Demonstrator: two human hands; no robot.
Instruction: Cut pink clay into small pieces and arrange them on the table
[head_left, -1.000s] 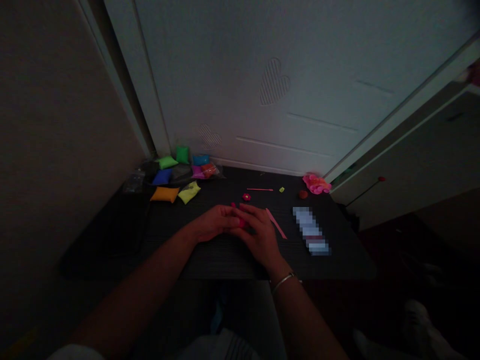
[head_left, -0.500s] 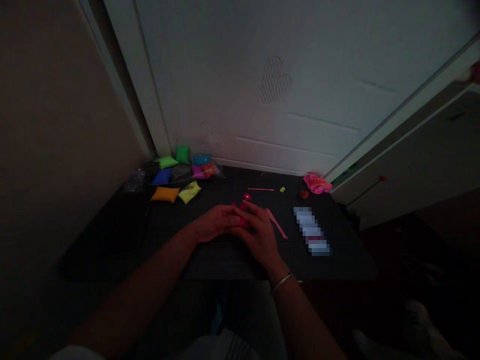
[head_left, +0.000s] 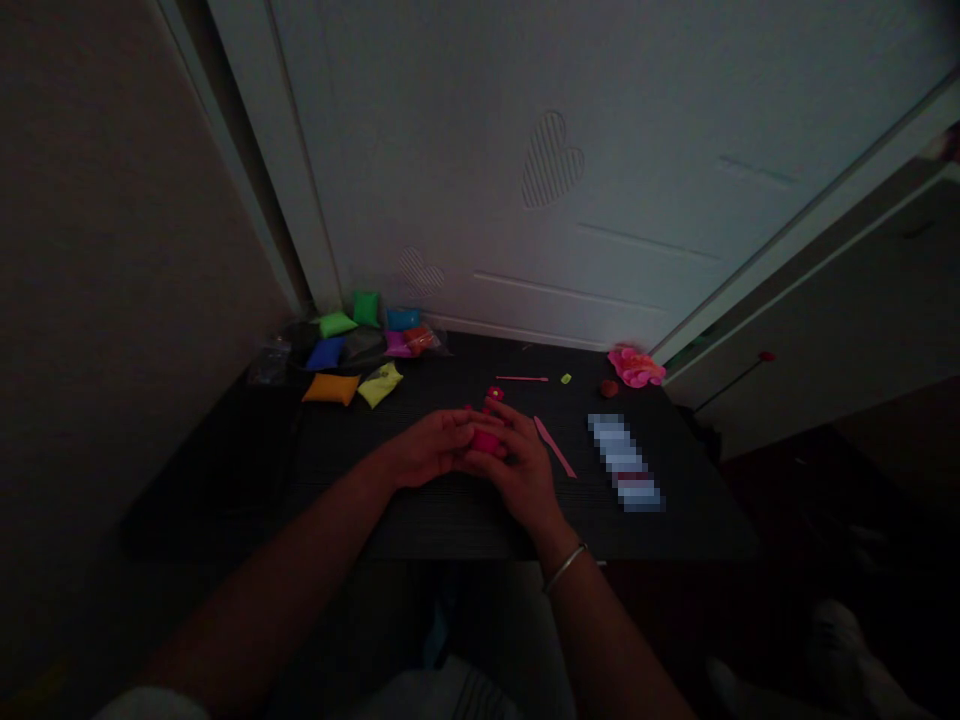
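Note:
In dim light my left hand (head_left: 427, 448) and my right hand (head_left: 519, 470) meet over the dark table (head_left: 420, 510). Both pinch a small lump of pink clay (head_left: 486, 441) between their fingertips, just above the tabletop. A tiny pink clay flower (head_left: 493, 394) lies right behind the hands. A thin pink modelling tool (head_left: 553, 446) lies just right of my right hand. A bracelet (head_left: 566, 565) circles my right wrist.
Several coloured clay packets (head_left: 358, 345) sit at the table's back left. A thin pink stick (head_left: 520, 379), a yellow-green bit (head_left: 565, 378), a red ball (head_left: 608, 387) and a pink clay flower (head_left: 634, 366) lie at the back right. A blurred flat object (head_left: 624, 462) lies at right. A white door (head_left: 555, 160) stands behind.
My fingers have shifted round the pink clay, which now shows more between the hands. Both hands have stayed in place.

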